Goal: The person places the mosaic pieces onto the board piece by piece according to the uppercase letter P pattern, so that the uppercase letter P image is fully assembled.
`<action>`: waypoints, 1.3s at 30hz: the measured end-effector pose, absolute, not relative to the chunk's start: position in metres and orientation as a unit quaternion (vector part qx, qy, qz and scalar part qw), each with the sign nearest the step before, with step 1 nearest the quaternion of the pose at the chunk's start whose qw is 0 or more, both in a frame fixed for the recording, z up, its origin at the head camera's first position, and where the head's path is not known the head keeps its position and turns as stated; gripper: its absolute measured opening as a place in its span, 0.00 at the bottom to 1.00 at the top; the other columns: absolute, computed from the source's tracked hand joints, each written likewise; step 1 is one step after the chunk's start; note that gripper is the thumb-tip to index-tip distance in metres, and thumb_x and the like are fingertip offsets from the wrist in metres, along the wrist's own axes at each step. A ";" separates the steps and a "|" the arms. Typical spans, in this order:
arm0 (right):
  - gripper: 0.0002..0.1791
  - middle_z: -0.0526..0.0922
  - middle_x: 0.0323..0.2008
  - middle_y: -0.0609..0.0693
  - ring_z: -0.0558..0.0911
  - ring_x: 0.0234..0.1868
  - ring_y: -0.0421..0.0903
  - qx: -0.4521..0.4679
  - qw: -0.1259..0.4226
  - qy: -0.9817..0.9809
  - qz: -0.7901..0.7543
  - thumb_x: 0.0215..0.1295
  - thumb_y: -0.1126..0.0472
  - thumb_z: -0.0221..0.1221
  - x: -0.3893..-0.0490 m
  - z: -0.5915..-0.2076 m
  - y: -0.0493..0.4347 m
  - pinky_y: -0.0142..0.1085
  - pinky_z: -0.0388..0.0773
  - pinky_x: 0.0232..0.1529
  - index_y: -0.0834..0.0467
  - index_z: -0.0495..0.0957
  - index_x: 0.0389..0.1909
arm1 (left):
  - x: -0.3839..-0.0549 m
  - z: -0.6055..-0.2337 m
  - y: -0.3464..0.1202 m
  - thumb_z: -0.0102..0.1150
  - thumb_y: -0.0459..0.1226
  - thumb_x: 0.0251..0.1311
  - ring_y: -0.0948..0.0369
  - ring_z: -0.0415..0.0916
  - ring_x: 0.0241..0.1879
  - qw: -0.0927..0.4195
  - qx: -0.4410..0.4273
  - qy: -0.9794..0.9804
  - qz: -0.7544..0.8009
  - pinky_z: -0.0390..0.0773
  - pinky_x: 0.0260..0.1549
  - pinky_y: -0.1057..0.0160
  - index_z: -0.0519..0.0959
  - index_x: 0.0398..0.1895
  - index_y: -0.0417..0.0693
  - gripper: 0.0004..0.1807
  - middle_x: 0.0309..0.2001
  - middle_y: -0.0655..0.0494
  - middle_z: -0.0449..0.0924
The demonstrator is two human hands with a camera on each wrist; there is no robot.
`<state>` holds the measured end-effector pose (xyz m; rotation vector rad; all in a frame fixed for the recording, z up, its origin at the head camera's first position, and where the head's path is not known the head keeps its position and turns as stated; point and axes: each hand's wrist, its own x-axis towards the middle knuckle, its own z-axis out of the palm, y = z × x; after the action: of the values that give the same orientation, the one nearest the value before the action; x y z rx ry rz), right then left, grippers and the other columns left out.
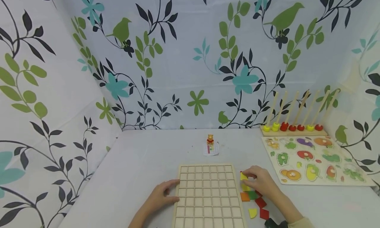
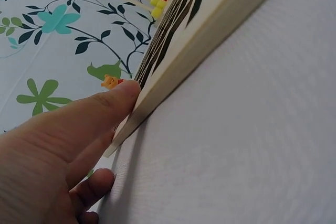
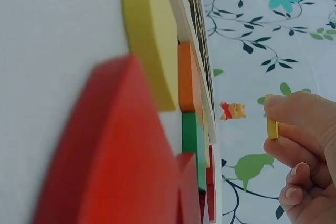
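Observation:
A pale wooden grid board (image 1: 210, 192) lies in front of me, its square cells bare. My left hand (image 1: 161, 196) rests against the board's left edge, fingers spread. In the left wrist view, the thumb (image 2: 123, 98) touches the board's side. My right hand (image 1: 261, 180) is raised over small coloured tiles beside the board's right edge. Between its thumb and index finger it pinches a yellow tile (image 3: 272, 127). Under and near this hand lie an orange tile (image 1: 244, 197), a green tile (image 1: 252, 195), red tiles (image 1: 261, 202) and a yellow quarter-round tile (image 1: 253, 213).
A small bear figure (image 1: 210, 140) stands behind the board, with a printed card (image 1: 211, 149) before it. At the back right are a rack of pegs with beads (image 1: 294, 132) and a vegetable puzzle board (image 1: 322, 168). Something black (image 1: 274, 223) shows under the right forearm.

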<state>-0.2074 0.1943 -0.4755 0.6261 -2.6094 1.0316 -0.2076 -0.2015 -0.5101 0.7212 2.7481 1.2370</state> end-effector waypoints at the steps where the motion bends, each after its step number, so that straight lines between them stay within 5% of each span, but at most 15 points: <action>1: 0.11 0.77 0.28 0.40 0.73 0.28 0.41 0.222 0.140 -0.897 0.356 0.46 0.63 0.68 -0.207 -0.475 0.194 0.31 0.71 0.27 0.59 0.81 0.33 | -0.208 -0.510 -0.200 0.65 0.51 0.43 0.65 0.62 0.28 0.023 0.232 0.886 0.400 0.66 0.28 0.66 0.71 0.55 0.49 0.34 0.41 0.61 0.74; 13: 0.13 0.78 0.26 0.43 0.70 0.23 0.41 0.276 0.226 -0.863 0.358 0.39 0.69 0.70 -0.220 -0.473 0.167 0.29 0.67 0.22 0.61 0.81 0.30 | -0.208 -0.505 -0.211 0.66 0.49 0.43 0.65 0.61 0.27 0.020 0.230 0.889 0.394 0.65 0.27 0.67 0.72 0.55 0.47 0.34 0.38 0.61 0.73; 19: 0.12 0.78 0.26 0.43 0.72 0.25 0.42 0.259 0.207 -0.875 0.352 0.41 0.67 0.69 -0.223 -0.465 0.158 0.29 0.68 0.25 0.60 0.81 0.31 | -0.204 -0.506 -0.210 0.65 0.50 0.43 0.65 0.62 0.28 0.038 0.215 0.888 0.405 0.65 0.28 0.66 0.73 0.54 0.49 0.32 0.36 0.64 0.73; 27: 0.11 0.78 0.26 0.43 0.72 0.25 0.42 0.265 0.176 -0.888 0.331 0.43 0.64 0.69 -0.231 -0.455 0.143 0.30 0.68 0.25 0.60 0.81 0.30 | -0.204 -0.508 -0.205 0.66 0.50 0.42 0.65 0.64 0.30 0.034 0.217 0.882 0.416 0.66 0.31 0.66 0.74 0.52 0.49 0.31 0.49 0.56 0.75; 39: 0.11 0.79 0.26 0.46 0.72 0.25 0.40 0.269 0.164 -0.888 0.334 0.43 0.66 0.68 -0.243 -0.445 0.127 0.30 0.68 0.24 0.62 0.81 0.30 | -0.206 -0.508 -0.202 0.66 0.49 0.42 0.65 0.63 0.29 0.017 0.228 0.880 0.415 0.66 0.30 0.67 0.74 0.52 0.47 0.31 0.45 0.58 0.76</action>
<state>-0.2434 0.1266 -0.4450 0.7676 -2.5318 0.9529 -0.2064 -0.2021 -0.5076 0.7093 2.7360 1.2902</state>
